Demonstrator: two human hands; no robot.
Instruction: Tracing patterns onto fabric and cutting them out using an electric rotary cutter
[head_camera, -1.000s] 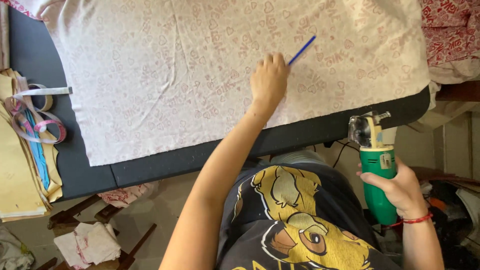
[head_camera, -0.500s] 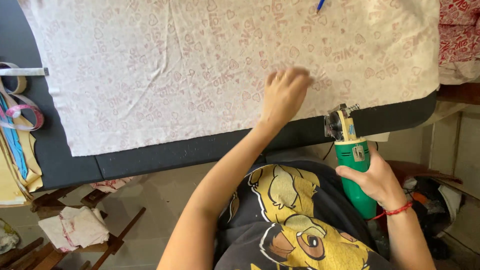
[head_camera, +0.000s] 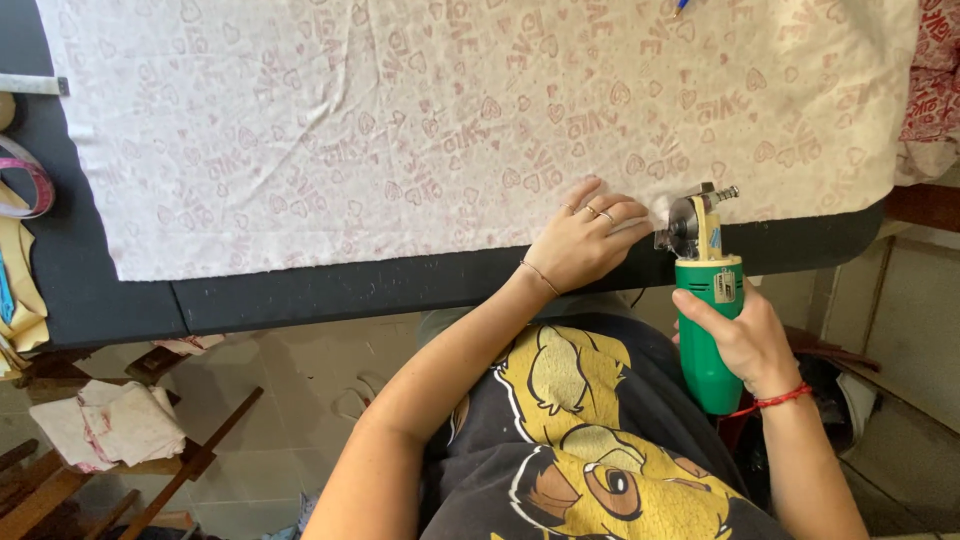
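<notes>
Both hands are at the near edge of the cloth (head_camera: 400, 130), which lies spread over a dark table (head_camera: 300, 295). Left hand (head_camera: 580, 240) rests palm down with its fingers (head_camera: 610, 215) spread flat, pressing the pale printed fabric just at the table's front edge. Right hand (head_camera: 745, 335) is closed around the green body of an electric cutter (head_camera: 705, 300), whose small round blade sits at the cloth's hem, at about 3 o'clock from the left fingertips and almost touching them.

To do this cut well, the judgement from here is that the blade's flat foot should slide under the cloth and stay level on the table, so the fabric rides up onto it rather than bunching. The holding hand looks very close to the blade; it would be safer kept to the 9 o'clock side of the cutting line and drawn back a little, pulling the cloth taut without lying in the path. A steady push toward 12 o'clock, with the green body held upright, should keep the edge straight.

At 9 o'clock on the table lie a tape measure (head_camera: 30, 185) and yellow paper pieces (head_camera: 18, 290). A blue pen (head_camera: 682, 6) lies at the far edge, near 12 o'clock.
</notes>
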